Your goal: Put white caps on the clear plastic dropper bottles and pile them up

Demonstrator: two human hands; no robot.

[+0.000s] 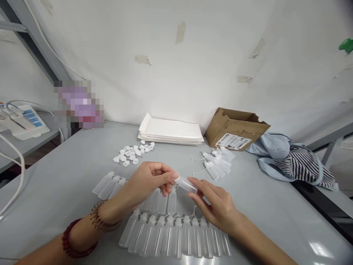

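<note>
Over the middle of the table, my left hand (154, 178) pinches the neck end of a small translucent plastic squeeze bottle (186, 184). My right hand (217, 202) grips the same bottle near its base, between thumb and fingers. The bottle is tilted, its base toward the right. Whether a cap sits under my left fingertips is hidden. Below my hands lies a long row of similar bottles (168, 237) with thin strings at their necks. A shorter group of bottles (171, 200) lies behind that row, partly covered by my left hand. Loose white caps (135, 151) are scattered beyond my left hand.
More bottles with strings (219, 163) lie at the right, before an open cardboard box (237, 129). A stack of white padded envelopes (171, 129) rests by the wall. Light blue and striped cloth (298, 162) lies at the table's right edge. White cables (19, 176) run at the left.
</note>
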